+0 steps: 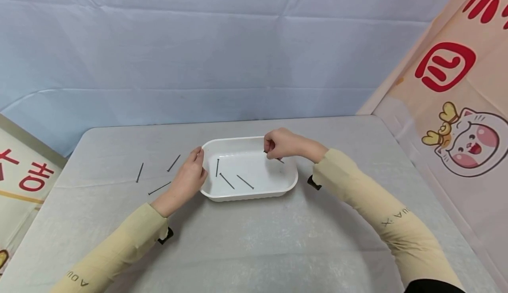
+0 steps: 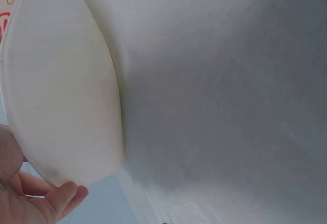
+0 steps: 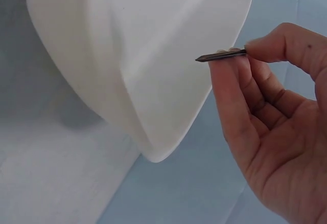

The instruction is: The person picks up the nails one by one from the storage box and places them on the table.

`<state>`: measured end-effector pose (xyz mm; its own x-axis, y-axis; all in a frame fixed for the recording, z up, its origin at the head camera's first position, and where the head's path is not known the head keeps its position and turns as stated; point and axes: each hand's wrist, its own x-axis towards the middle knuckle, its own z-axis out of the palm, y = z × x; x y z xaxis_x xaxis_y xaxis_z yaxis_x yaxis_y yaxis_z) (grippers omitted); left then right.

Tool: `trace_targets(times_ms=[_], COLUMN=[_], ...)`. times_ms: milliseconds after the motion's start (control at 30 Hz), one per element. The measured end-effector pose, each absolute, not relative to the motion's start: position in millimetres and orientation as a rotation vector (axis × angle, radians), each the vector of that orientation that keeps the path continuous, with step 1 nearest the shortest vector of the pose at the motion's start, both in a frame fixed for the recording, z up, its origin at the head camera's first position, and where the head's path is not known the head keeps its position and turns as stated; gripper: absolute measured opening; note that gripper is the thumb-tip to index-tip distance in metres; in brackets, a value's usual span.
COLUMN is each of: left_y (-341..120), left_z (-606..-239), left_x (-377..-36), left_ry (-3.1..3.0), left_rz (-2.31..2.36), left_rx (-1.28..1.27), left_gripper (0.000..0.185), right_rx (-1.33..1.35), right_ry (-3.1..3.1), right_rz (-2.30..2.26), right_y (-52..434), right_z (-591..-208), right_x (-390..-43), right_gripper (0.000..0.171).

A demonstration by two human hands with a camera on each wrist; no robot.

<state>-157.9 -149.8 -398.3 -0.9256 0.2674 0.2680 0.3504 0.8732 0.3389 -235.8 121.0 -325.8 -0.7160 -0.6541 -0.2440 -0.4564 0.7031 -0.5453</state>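
Three cams: one head, two wrist.
Head cam looks fwd and down over table (image 1: 254, 249), mid-distance, whole white tray (image 1: 249, 194) in view. L wrist cam sits v. close at tray's outer wall (image 2: 61, 96); R wrist cam close at its wall (image 3: 127, 55). All share tray.

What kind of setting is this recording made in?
Probably a staged recording booth, not a workshop: a grey cloth-covered table, a plain blue fabric backdrop and printed cartoon banners at the sides. The only work items are a white tray and some nails.
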Motion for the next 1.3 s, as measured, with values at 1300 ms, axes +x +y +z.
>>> trace_targets(times_ms=[1300], left_y=[-148.9], left_z=[-397.7], left_x=[-155.8], left_ry=[-2.859], left_rz=[-0.589], left_rx=[-0.451], left_gripper=[0.049], right_rx=[-0.571], right_ry=[2.567], right_rz=[-1.002], right_y=[180.0], right_z=[-327.1], right_x=[-236.7], right_gripper=[0.012])
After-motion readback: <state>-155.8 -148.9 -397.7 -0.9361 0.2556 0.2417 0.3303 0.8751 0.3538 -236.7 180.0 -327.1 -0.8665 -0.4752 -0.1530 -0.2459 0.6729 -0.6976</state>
